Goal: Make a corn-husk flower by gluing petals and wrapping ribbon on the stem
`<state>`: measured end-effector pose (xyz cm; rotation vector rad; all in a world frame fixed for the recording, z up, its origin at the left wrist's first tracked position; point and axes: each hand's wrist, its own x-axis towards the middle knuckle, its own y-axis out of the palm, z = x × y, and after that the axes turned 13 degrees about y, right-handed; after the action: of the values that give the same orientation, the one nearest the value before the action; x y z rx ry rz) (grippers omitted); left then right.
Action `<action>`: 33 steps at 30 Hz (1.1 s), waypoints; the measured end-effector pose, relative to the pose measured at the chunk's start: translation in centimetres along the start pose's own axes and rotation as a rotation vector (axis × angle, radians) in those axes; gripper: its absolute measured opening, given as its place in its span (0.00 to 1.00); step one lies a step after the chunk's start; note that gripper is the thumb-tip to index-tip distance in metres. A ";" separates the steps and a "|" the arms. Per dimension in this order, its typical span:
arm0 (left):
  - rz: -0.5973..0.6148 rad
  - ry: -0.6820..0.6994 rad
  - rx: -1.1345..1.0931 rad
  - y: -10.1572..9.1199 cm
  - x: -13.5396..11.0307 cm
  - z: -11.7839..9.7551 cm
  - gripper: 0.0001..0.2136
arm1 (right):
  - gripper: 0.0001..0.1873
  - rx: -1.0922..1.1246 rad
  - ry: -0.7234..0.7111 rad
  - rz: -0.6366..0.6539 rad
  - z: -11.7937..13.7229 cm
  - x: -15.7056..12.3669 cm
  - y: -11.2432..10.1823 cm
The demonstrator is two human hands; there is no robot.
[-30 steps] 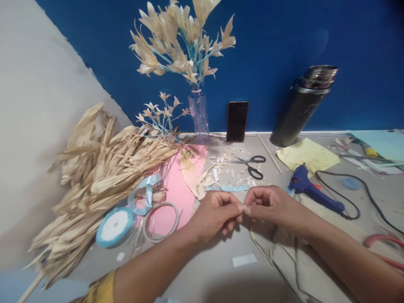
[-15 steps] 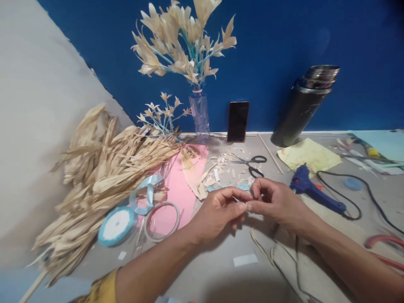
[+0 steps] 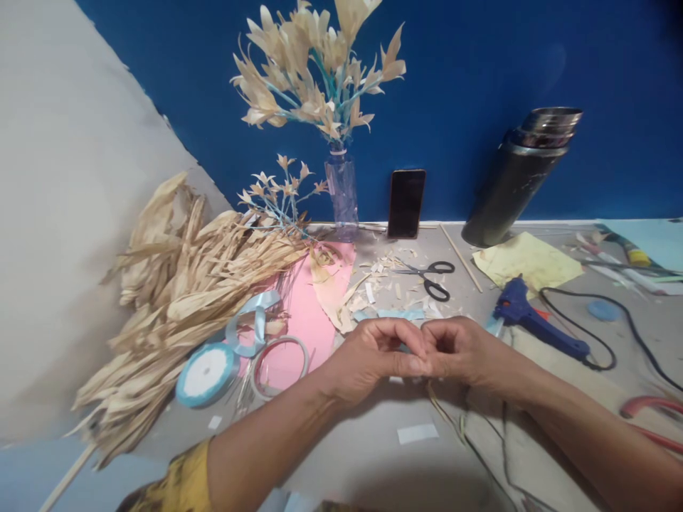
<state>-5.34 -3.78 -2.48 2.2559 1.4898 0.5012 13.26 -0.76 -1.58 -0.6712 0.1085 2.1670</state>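
My left hand [image 3: 373, 355] and my right hand [image 3: 459, 350] meet fingertip to fingertip just above the grey table [image 3: 363, 455]. Both are closed in a pinch on something small that I cannot make out. Behind them lie a strip of light blue ribbon [image 3: 392, 313] and pale husk scraps [image 3: 381, 281]. Black scissors [image 3: 431, 277] rest beyond those. A blue glue gun [image 3: 533, 320] lies to the right of my right hand.
A heap of dried husks [image 3: 181, 284] fills the left. A blue ribbon spool [image 3: 205, 371], tape ring [image 3: 278, 364] and pink paper [image 3: 302, 323] lie beside it. At the back wall stand a vase of husk flowers [image 3: 339, 181], a phone [image 3: 405, 203] and a steel flask [image 3: 517, 181].
The hands have stayed together and shifted slightly; the right hand's fingers lifted, then came down again onto the left fingertips. The view has drifted a little.
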 end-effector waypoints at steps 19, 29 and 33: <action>-0.193 0.052 0.287 0.3 0.1 -1.2 0.13 | 0.15 -0.021 -0.075 -0.202 0.7 -1.4 -0.3; -0.172 0.038 0.402 0.7 0.0 -1.2 0.11 | 0.13 0.003 -0.025 -0.115 0.9 -1.3 -0.5; -0.162 0.032 0.414 0.6 -0.1 -1.0 0.10 | 0.11 -0.026 -0.017 -0.100 0.6 -1.2 -0.5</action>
<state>-5.36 -3.95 -1.33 2.4012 1.9199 0.1927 13.99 -1.07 -0.40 -0.6584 0.0374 2.0810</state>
